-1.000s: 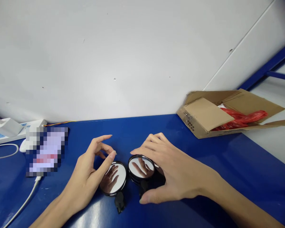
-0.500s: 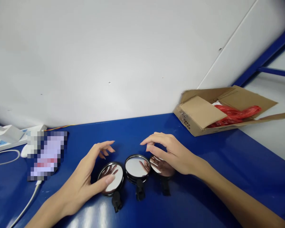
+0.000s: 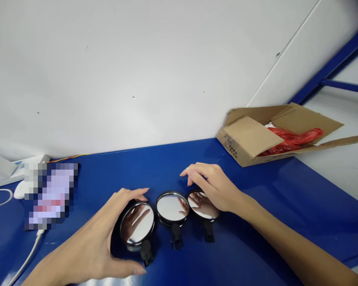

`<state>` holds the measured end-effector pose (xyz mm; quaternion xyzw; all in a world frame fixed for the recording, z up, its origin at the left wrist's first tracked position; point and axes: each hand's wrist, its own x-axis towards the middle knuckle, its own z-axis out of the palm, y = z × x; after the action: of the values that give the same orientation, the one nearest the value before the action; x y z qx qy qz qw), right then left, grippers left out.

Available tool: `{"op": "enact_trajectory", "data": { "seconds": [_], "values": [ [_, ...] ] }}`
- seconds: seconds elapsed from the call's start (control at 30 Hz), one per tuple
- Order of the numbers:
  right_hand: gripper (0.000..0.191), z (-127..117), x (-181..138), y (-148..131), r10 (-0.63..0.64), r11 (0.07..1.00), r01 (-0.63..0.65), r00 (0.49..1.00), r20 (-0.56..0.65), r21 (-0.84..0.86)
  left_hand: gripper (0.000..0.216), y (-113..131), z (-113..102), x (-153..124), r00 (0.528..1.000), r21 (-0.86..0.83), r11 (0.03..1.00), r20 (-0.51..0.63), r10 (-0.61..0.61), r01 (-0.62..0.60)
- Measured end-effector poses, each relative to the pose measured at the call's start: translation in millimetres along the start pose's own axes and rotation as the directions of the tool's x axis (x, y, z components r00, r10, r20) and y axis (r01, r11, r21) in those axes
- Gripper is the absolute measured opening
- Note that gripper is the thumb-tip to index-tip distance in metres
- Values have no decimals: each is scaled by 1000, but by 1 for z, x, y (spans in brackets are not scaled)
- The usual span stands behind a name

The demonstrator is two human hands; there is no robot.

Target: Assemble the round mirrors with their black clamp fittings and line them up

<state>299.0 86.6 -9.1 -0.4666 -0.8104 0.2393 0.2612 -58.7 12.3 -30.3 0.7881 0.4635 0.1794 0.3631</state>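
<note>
Three round mirrors with black rims and short black mounts lie in a row, faces up. My left hand (image 3: 98, 238) is spread around the left mirror (image 3: 137, 224), fingers by its far edge and thumb near its black mount (image 3: 146, 253); whether it touches the rim is unclear. Between my hands sits the middle mirror (image 3: 172, 207), with nothing touching it. Over the outer edge of the right mirror (image 3: 201, 206) is my right hand (image 3: 216, 184), its fingers loosely bent and holding nothing. It partly covers that mirror.
A phone (image 3: 55, 192) with a blurred screen and a white charging cable (image 3: 32, 252) lies at left, beside a power strip (image 3: 32, 162). At the back right stands an open cardboard box (image 3: 244, 159) with a red plastic bag (image 3: 295, 139) inside. A white wall rises behind the blue table (image 3: 155, 163).
My left thumb has swung off the left mirror's face down toward its mount, and the hand has opened wider around it. My right hand has shifted slightly, uncovering more of the right mirror.
</note>
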Motion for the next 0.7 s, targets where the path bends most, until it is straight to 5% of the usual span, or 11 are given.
{"op": "enact_trajectory", "data": {
  "seconds": [0.37, 0.7],
  "values": [
    [56, -1, -1, -2, -21, 994, 20, 1000, -5, -103, 103, 1, -5, 2, 999, 1, 999, 21, -32, 32],
    [55, 0, -2, -2, -34, 985, 33, 999, -3, -172, 84, 12, -6, 4, 990, -167, 981, -92, -111, 94]
  ]
}}
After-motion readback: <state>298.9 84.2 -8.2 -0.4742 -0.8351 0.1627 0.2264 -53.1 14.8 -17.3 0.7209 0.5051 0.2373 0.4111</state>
